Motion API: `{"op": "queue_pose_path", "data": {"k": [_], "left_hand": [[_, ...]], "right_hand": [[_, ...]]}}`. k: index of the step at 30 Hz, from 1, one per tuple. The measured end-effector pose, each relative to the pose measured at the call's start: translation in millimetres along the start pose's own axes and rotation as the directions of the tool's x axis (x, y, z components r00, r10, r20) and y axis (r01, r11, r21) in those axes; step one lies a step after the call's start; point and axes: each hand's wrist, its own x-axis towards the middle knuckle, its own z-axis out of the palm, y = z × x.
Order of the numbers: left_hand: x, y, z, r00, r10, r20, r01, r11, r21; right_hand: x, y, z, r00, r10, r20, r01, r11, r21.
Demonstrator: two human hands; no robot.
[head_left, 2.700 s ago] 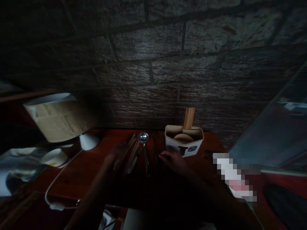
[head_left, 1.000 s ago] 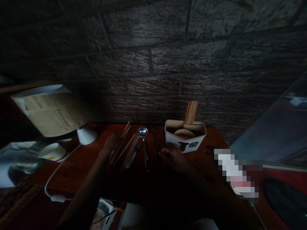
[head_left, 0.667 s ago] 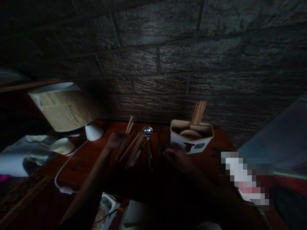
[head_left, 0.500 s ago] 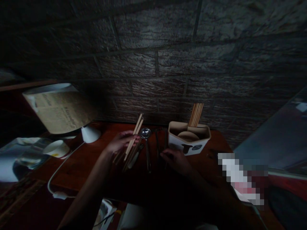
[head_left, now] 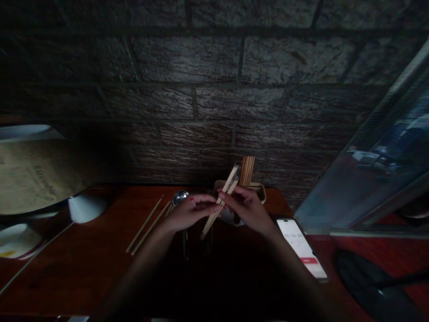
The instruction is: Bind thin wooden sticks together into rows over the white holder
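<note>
Both my hands meet above the red-brown table (head_left: 83,268), gripping a pair of wooden chopsticks (head_left: 228,190) that tilts up to the right. My left hand (head_left: 191,212) pinches the sticks low down. My right hand (head_left: 246,208) pinches them higher up. Just behind the hands a cream utensil holder (head_left: 259,190) stands, mostly hidden, with more chopsticks (head_left: 248,171) upright in it. Two loose chopsticks (head_left: 147,226) lie on the table to the left. A metal spoon (head_left: 181,197) lies beside my left hand.
A phone (head_left: 303,248) with a lit screen lies right of my right hand. A lamp with a beige shade (head_left: 33,176) and white base (head_left: 85,208) stands at left, its cord (head_left: 30,264) running forward. A brick wall (head_left: 214,89) is behind. A dark round object (head_left: 372,281) sits at right.
My left hand lifted a pair of chopsticks off the table and carried it right; my right hand rose from the table and took hold too. The view shifted right.
</note>
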Motion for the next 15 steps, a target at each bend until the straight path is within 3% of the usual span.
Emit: {"op": "queue_pose_path", "data": {"k": [4, 9, 15], "left_hand": [[27, 28, 6.6, 0.989, 0.144, -0.039, -0.14, 0.985, 0.096], [58, 50, 32.8, 0.958, 0.279, -0.062, -0.274, 0.958, 0.086], [81, 49, 44.3, 0.921, 0.365, -0.138, -0.353, 0.93, 0.103]], "right_hand": [[14, -38, -34, 0.989, 0.012, 0.149, 0.009, 0.99, -0.139], [20, -65, -63, 0.993, -0.114, 0.012, 0.115, 0.986, -0.118], [20, -56, -88, 0.962, -0.177, -0.21, 0.149, 0.978, -0.142]]}}
